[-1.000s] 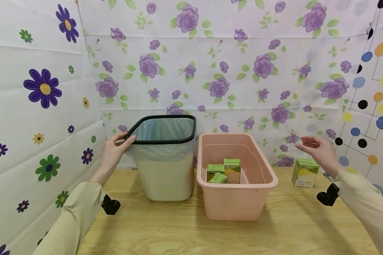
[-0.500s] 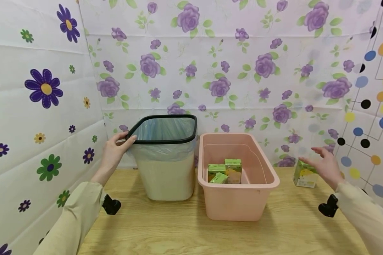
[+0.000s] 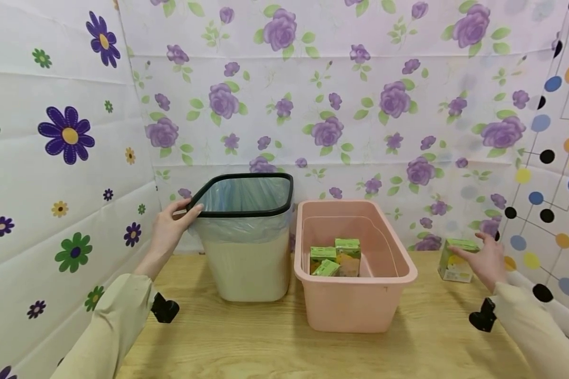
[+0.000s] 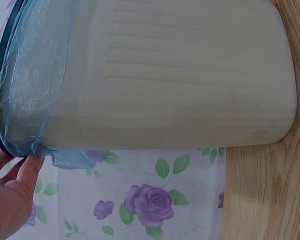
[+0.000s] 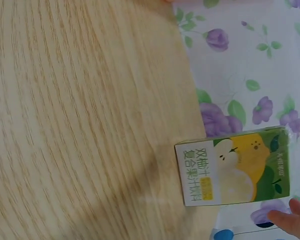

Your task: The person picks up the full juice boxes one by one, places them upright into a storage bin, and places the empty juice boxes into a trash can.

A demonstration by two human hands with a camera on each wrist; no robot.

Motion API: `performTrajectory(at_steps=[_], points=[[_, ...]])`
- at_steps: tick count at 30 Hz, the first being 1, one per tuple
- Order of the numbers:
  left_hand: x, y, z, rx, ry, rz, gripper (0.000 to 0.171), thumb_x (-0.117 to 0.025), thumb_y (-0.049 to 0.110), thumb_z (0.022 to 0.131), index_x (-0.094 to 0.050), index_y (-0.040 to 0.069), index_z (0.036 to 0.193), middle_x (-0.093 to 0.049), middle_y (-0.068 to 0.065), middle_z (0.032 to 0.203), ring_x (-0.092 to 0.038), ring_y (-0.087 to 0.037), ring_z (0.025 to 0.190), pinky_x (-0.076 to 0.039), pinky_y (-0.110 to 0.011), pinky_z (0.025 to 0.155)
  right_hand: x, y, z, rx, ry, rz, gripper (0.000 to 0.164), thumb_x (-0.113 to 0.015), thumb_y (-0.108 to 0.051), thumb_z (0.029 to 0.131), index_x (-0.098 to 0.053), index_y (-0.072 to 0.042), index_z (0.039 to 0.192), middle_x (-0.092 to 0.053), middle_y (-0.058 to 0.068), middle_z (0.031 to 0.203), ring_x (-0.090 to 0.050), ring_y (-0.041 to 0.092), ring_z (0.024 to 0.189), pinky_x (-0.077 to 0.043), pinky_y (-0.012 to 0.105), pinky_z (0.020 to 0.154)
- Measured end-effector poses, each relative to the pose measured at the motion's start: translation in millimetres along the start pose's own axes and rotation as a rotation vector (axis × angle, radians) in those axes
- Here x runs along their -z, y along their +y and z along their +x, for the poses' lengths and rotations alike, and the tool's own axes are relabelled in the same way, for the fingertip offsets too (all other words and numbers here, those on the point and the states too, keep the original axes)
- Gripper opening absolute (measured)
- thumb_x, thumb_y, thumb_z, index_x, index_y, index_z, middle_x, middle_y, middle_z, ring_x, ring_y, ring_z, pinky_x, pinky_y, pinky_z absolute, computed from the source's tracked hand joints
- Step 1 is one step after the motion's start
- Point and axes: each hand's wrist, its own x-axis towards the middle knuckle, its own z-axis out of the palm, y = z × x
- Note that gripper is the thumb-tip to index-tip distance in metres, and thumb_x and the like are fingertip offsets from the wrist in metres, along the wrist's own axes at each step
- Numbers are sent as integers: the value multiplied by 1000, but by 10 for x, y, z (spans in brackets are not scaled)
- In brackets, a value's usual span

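Note:
A cream trash bin (image 3: 246,266) with a black rim and a clear bluish bag liner (image 4: 35,75) stands upright on the table. My left hand (image 3: 167,226) pinches the rim at its left corner, thumb in front and fingers behind. At the far right a green juice box (image 5: 235,167), printed with yellow fruit, stands on the table. Around its top my right hand (image 3: 486,260) is spread, thumb and fingers apart. The right wrist view shows fingertips (image 5: 285,220) beside the box, with a gap between. Whether the thumb touches it in the head view is hard to tell.
Right of the bin is a pink tub (image 3: 348,305) holding several similar green juice boxes (image 3: 347,258). The wooden table (image 3: 246,342) meets a flower-printed backdrop (image 3: 265,126) behind. Side curtains (image 3: 19,200) close in on both sides.
My right hand has come down from above the juice box to its top right side, with its fingers spreading. My left hand has stayed on the bin's rim.

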Motion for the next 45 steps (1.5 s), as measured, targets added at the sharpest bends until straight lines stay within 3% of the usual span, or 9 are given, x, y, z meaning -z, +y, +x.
performTrajectory(at_steps=[8,21,31,39,45], points=[[15,11,-13,-6,3,8,64,-58,43,86,-45,0,131,-48,-18,123,-50,-29,102,-43,-26,75,-86,30,-2,-71,55,0,88,-60,-39,85,-14,18,133,-7,42,131,-6,53,120,-16,64,88],[18,-8,-15,-5,8,1,64,-59,43,86,-45,0,131,-49,-17,122,-51,-27,101,-43,-24,75,-97,67,19,-162,25,-43,90,-56,-44,86,-16,23,129,-13,43,126,-11,54,116,-20,62,88],[6,3,3,-3,5,-2,64,-59,43,85,-45,0,131,-47,-16,125,-49,-27,104,-43,-32,81,-129,125,55,-152,9,-82,92,-55,-47,85,-18,27,125,-14,46,122,-7,56,116,-16,64,87],[-13,-12,5,4,7,-10,64,-60,43,85,-45,0,130,-48,-16,125,-49,-26,104,-43,-33,82,-134,211,77,-127,39,-136,83,-56,-40,86,-27,30,117,-29,45,110,-20,57,105,-21,59,84],[-4,-11,3,-6,12,-3,64,-60,43,85,-46,0,130,-47,-16,126,-50,-26,105,-43,-35,82,-102,207,55,-84,48,-137,79,-57,-37,86,-29,31,116,-32,45,109,-20,56,104,-21,58,83]])
